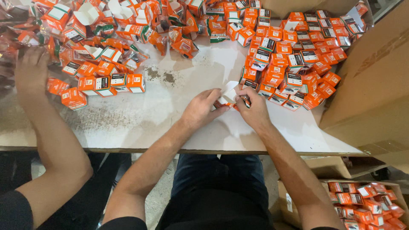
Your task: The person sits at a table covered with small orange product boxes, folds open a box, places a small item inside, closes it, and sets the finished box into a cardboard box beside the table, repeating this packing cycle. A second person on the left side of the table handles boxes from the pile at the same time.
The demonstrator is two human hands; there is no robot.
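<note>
White tabletop point(170, 115) crowded with orange boxes; our left hand point(200, 111) and right hand point(254, 111) both pinch one small orange box point(230, 101) mid-table. Squeeze unevenly and we'd likely crush its flap.

This is looking like a packing workshop or small warehouse, where goods are being boxed by hand. A worn white desk point(140, 119) is carrying heaps of small orange cartons point(294, 59) along its far edge and toward its right corner, many lying closed, others standing open with white flaps up at the far left corner point(87, 15). Big brown cardboard shipping boxes point(375, 81) are crowding the right edge, and another box on the floor point(366, 204) is sitting filled with the same orange cartons. Two people are working side by side at the near edge
</note>
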